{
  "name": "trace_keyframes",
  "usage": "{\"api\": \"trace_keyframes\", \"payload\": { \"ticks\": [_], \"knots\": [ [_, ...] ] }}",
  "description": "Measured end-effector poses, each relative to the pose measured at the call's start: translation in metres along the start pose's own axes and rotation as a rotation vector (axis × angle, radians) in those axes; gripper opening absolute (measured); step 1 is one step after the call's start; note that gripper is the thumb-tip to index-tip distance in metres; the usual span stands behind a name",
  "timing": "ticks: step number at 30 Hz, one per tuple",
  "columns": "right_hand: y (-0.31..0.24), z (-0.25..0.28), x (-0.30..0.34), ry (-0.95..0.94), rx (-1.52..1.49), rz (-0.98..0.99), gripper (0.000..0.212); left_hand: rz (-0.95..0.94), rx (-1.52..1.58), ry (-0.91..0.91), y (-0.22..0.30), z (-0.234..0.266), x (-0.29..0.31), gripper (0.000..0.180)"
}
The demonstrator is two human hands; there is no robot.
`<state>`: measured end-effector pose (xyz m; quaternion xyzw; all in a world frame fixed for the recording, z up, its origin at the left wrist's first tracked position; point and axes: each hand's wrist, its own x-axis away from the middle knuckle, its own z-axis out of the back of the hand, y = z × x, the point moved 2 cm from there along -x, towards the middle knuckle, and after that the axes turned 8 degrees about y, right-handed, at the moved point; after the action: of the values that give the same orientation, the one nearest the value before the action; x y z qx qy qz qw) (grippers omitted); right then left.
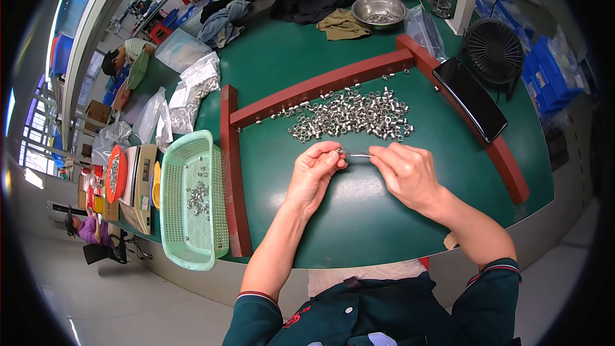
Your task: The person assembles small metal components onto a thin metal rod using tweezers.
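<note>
My left hand (315, 176) is closed, pinching a small metal ring (341, 152) between thumb and fingers. From the right, my right hand (407, 173) grips a thin metal rod-like tool (360, 155), whose tip meets the ring. Both hands are over the near part of the green table (359, 230). Just beyond them lies a loose pile of small silver metal rings (352, 115). A red-brown frame (320, 86) borders the pile on the left, far and right sides. Fine detail of the held ring is too small to make out.
Left of the frame stands a mint-green plastic basket (221, 230) with some small metal parts inside. A scale (142, 186) and an orange bowl (115, 176) are farther left. A phone (471, 99) leans on the right rail near a black fan (493, 51). A steel bowl (378, 9) sits at the back.
</note>
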<state>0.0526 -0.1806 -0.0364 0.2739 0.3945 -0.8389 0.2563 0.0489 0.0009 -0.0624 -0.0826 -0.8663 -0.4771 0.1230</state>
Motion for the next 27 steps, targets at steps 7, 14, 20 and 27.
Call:
{"api": "trace_keyframes", "payload": {
  "ticks": [7, 14, 20, 27],
  "knots": [
    [0.0014, 0.0013, -0.0052, 0.102, 0.023, 0.038, 0.015, 0.110, 0.013, -0.053, -0.0010, 0.0011, 0.0018, 0.018],
    [0.0036, 0.0049, -0.0080, 0.143, -0.003, -0.023, 0.014, 0.181, 0.074, -0.054, -0.0006, 0.0000, 0.0026, 0.019],
    [0.0006, 0.0032, -0.0038, 0.006, -0.029, -0.024, 0.012, 0.180, 0.083, -0.040, 0.0001, -0.0011, 0.0025, 0.021],
    [0.0042, 0.0008, -0.0044, 0.025, 0.000, 0.012, 0.012, 0.095, -0.109, 0.010, 0.0014, -0.0026, 0.0045, 0.023]
  ]
}}
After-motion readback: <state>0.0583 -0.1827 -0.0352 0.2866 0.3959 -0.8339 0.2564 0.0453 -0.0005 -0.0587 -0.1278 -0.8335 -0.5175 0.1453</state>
